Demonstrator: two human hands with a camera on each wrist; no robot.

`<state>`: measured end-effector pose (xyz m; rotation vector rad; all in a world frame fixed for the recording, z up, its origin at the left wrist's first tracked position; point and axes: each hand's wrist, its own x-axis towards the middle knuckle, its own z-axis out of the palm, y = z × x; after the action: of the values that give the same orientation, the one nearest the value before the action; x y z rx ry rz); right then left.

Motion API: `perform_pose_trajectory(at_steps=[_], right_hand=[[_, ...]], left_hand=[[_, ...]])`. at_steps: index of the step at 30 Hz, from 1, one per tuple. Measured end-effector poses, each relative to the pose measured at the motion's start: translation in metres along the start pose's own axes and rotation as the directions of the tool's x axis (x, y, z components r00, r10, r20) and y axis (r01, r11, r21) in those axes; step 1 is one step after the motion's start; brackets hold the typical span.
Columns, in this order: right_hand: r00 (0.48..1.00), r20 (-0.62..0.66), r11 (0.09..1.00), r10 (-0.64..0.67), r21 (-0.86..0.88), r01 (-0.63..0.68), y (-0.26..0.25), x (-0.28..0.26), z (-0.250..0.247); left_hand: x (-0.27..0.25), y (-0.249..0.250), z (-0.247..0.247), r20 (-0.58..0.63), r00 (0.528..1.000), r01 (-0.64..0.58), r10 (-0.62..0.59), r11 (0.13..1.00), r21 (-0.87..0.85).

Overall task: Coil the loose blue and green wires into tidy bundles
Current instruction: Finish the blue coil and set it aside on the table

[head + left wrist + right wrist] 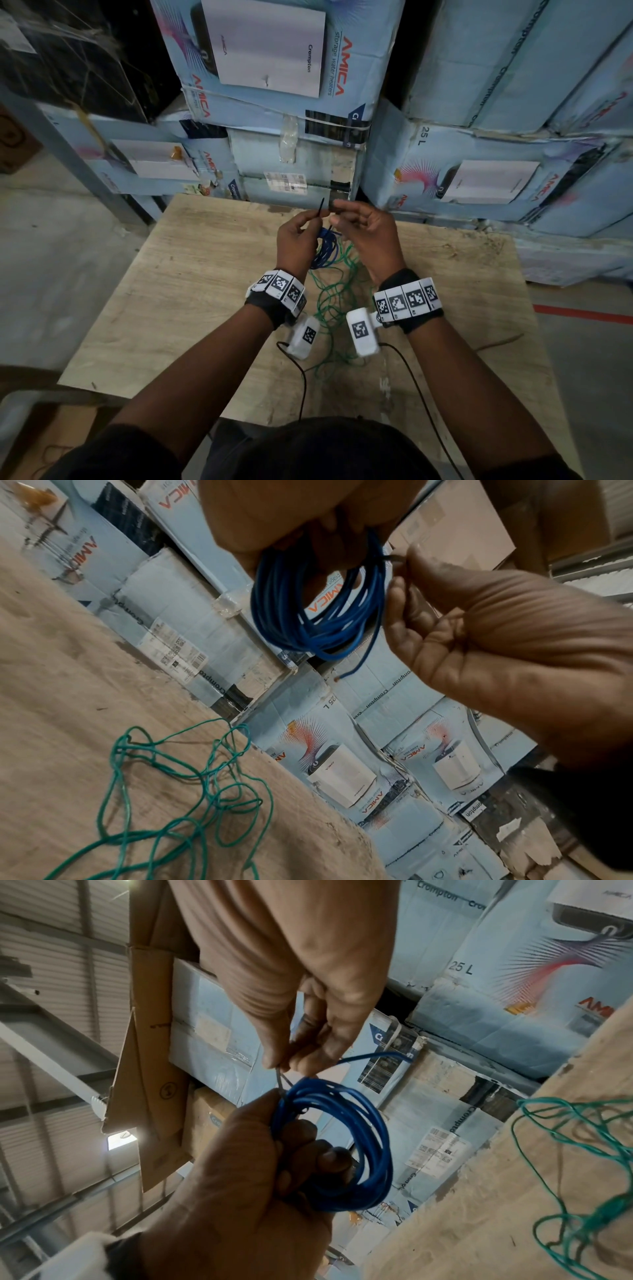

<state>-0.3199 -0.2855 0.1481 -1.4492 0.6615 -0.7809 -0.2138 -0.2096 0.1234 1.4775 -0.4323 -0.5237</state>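
The person is securing the coiled blue wire bundle (346, 1145), raised over the far middle of the worn wooden table (178, 294), with a thin black tie (320, 207). The left hand (297, 240) is pinching the tie; the right hand (366, 236) is gripping the coil. Next, cinching probably. The loose green wire (178, 785) is lying uncoiled nearer. Closed pale-blue cardboard cartons (479, 192) are hiding their contents.

warehouse | stacked water-heater cartons (274, 68) | corrugated metal roof (51, 920) | concrete floor (51, 257)
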Motion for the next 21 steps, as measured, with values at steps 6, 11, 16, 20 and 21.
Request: perform_pose_trajectory(at_steps=[6, 11, 16, 20, 21], right_hand=[[0.997, -0.068, 1.0, -0.022, 0.007, 0.022, -0.01, 0.001, 0.004], [0.998, -0.051, 1.0, -0.025, -0.016, 0.025, -0.01, 0.001, 0.004], [0.998, -0.037, 0.998, -0.056, -0.004, 0.056, -0.011, 0.0, 0.007], [0.997, -0.046, 0.998, -0.057, 0.023, 0.058, -0.011, -0.001, 0.007], [0.997, -0.045, 0.998, -0.058, 0.03, 0.059, -0.011, -0.001, 0.007]], left_hand=[[-0.002, 0.001, -0.001, -0.001, 1.0, -0.025, 0.025, 1.0, -0.002], [-0.004, 0.006, -0.005, 0.031, 0.998, -0.053, 0.054, 0.998, -0.018], [-0.005, 0.006, -0.007, 0.044, 0.995, -0.095, 0.095, 0.995, 0.002], [-0.005, 0.007, -0.008, 0.041, 0.993, -0.112, 0.112, 0.994, 0.011], [-0.005, 0.007, -0.008, 0.041, 0.992, -0.117, 0.116, 0.993, 0.009]])
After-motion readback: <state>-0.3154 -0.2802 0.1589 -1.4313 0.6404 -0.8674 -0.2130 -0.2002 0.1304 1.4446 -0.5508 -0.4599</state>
